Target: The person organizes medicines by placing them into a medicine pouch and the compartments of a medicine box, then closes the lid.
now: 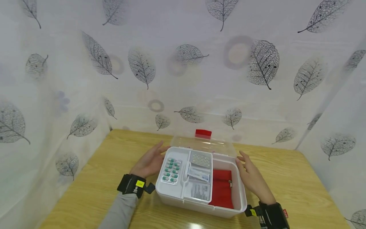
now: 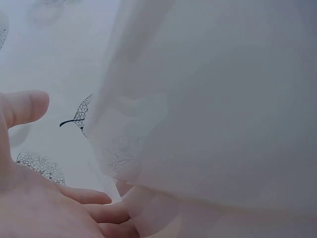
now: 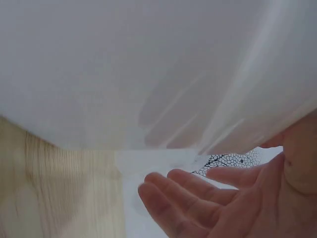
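A white medicine box (image 1: 200,208) stands on the table with its clear lid (image 1: 183,142) tipped back and a red latch (image 1: 203,134) on it. Inside, a white tray (image 1: 172,152) bears a blister pack of green-and-white capsules (image 1: 171,171), a second blister pack (image 1: 201,160) and small flat packets (image 1: 199,175). To its right lies a red zippered pouch (image 1: 221,187). My left hand (image 1: 150,161) is at the box's left side, fingers extended toward its back corner. At the right side, my right hand (image 1: 251,176) has loosely extended fingers near the wall; contact there I cannot tell.
The box stands on a light wooden table (image 1: 97,181). A whitish curtain (image 1: 183,79) printed with leaves hangs behind and at both sides of the table. The open lid reaches back close to the rear curtain.
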Tool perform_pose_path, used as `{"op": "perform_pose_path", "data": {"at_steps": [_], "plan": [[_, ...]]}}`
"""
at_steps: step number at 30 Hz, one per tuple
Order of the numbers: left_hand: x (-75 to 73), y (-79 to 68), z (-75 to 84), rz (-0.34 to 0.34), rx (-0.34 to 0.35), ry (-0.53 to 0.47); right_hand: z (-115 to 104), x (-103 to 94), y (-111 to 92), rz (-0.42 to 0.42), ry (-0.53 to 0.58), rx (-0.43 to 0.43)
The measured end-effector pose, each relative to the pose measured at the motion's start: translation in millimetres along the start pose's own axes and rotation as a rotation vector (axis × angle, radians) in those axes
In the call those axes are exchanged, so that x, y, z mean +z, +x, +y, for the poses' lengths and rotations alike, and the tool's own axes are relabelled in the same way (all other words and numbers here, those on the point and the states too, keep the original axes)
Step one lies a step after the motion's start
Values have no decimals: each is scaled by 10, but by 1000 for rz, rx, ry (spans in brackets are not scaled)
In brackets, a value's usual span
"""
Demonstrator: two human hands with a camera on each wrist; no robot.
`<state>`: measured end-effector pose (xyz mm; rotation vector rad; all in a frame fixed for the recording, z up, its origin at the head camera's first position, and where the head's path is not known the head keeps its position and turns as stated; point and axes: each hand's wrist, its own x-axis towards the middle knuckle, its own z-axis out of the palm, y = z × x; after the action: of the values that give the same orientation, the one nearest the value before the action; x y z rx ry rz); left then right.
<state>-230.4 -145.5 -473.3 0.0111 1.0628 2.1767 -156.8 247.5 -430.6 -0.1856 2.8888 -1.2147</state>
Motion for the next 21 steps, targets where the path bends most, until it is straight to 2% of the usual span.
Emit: {"op": "perform_pose_path", "data": {"at_steps": [7,10,15,21], "plan": [[33,-16,-19,-18,-21,-28,57,23,29,-43,93,-11],[64,-44,-15,-50,-17,3,50,19,26,-38,93,-13],[77,-94,-18,-78,33,109,39,17,20,-21,63,-20],[21,-69,-64,-37,56,155,72,37,44,2,48,-36]]}}
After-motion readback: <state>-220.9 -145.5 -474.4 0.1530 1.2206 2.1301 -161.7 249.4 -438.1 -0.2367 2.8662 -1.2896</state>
